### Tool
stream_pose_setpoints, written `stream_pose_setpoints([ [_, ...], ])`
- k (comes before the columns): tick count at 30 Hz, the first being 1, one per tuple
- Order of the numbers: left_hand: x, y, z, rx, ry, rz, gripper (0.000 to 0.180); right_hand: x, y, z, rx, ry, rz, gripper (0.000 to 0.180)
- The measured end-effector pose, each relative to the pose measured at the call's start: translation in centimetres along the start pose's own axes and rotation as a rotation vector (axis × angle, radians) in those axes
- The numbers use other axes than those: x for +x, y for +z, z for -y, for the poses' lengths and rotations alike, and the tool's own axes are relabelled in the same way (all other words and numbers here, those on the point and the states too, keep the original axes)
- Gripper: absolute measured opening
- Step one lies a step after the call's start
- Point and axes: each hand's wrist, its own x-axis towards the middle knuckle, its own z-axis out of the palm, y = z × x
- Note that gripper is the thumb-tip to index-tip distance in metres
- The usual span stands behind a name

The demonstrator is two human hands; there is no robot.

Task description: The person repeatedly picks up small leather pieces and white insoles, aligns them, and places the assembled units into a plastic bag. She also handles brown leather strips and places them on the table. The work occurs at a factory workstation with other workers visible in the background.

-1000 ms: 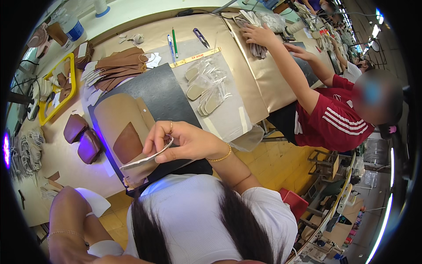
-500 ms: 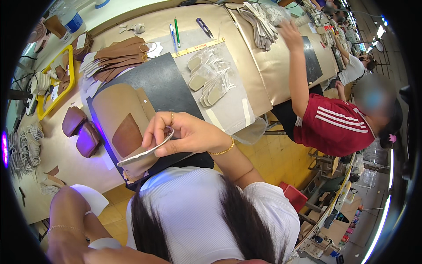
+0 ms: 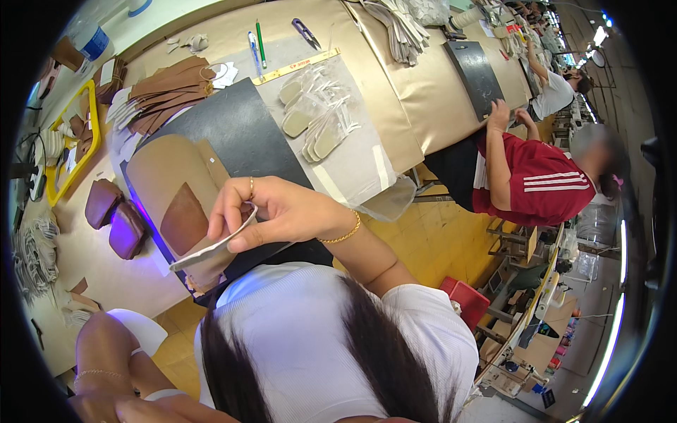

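My right hand [image 3: 275, 215], with a ring and a gold bracelet, pinches a thin, curved, pale-edged piece [image 3: 206, 255] between thumb and fingers. Seen nearly edge-on, its kind is not clear. Beneath it, a brown leather piece [image 3: 185, 220] lies on a tan sheet [image 3: 163, 158] over a dark board [image 3: 243, 130]. At the lower left my left arm [image 3: 106, 352] is bent, elbow toward the table. My left hand [image 3: 113, 407] is cut off by the lower edge, its fingers mostly hidden. A white curved piece [image 3: 141, 328] shows behind that arm.
Two dark brown bundles [image 3: 118, 218], brown leather strips [image 3: 169, 92] and a yellow tray [image 3: 92, 141] lie leftward. Pale sole-shaped pieces [image 3: 321, 120], a ruler [image 3: 296, 67], pens and a cutter [image 3: 306, 33] lie ahead. A co-worker in red [image 3: 536, 173] stands at the right.
The co-worker's arm has drawn back from the far pale bundle to the dark board's near end. My view has shifted slightly; my right hand keeps its hold on the thin piece.
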Motion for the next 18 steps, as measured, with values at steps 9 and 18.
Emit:
stream_pose_setpoints([
  [9,2.8,1.9,-7.1,-0.487,-0.425,0.012,0.013,0.0,0.2,0.0,-0.013,-0.014,0.006,0.025],
  [18,3.6,2.5,-9.0,-0.454,-0.529,-0.011,0.011,-0.4,0.1,0.0,-0.005,-0.020,-0.002,0.026],
])
